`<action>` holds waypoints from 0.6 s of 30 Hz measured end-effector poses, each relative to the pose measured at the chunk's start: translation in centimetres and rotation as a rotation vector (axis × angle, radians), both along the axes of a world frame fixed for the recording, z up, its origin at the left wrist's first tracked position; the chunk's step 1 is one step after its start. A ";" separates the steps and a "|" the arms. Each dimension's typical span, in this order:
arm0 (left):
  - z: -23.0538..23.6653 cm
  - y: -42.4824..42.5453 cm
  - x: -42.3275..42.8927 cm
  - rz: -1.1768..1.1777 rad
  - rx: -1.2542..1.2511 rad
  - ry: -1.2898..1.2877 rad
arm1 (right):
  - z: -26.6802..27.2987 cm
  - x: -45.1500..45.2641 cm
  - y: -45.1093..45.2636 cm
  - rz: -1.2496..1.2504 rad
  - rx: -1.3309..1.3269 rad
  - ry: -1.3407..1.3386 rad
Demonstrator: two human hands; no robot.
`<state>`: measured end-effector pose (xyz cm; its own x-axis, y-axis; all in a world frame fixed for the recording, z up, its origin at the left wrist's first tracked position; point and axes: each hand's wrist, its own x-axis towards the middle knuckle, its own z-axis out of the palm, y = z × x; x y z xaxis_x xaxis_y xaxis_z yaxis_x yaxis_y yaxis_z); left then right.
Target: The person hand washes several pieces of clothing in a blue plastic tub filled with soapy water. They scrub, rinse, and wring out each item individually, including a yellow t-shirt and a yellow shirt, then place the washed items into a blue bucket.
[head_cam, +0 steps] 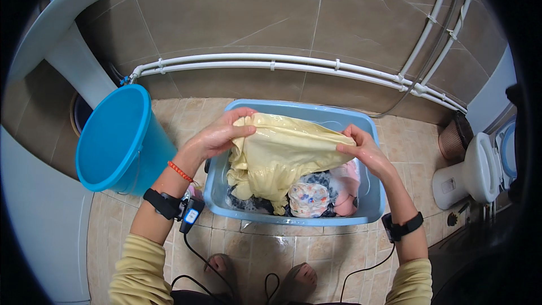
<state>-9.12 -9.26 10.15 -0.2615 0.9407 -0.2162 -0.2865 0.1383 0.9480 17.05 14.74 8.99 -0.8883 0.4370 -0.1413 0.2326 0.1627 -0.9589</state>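
Note:
A wet pale yellow garment [288,144] is stretched between my two hands over a light blue plastic tub [296,221]. My left hand [224,131] pinches its upper left corner, thumb on top. At its upper right edge, my right hand [364,148] grips the cloth between thumb and fingers. The garment's lower folds hang down into the tub. Below it lie a white patterned cloth [309,199], a pink cloth [346,195] and dark cloth [254,204], with suds among them. The yellow garment hides part of the tub's contents.
A blue bucket [163,152] stands on the tiled floor left of the tub, near a white pedestal basin [80,63]. White pipes [250,61] run along the wall behind. At right are a small waste basket [453,140] and a white toilet [478,169]. Cables hang from both wrists.

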 end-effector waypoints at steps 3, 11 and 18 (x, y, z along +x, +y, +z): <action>2.0 -1.0 -0.4 -0.053 0.123 0.153 | 1.2 1.2 -1.1 0.043 -0.021 0.025; 2.9 -4.8 1.7 -0.064 0.058 0.549 | 1.3 3.2 -3.6 -0.080 0.418 -0.048; 0.0 -7.3 1.5 0.056 0.031 0.377 | 1.5 5.1 -4.1 -0.258 0.292 0.103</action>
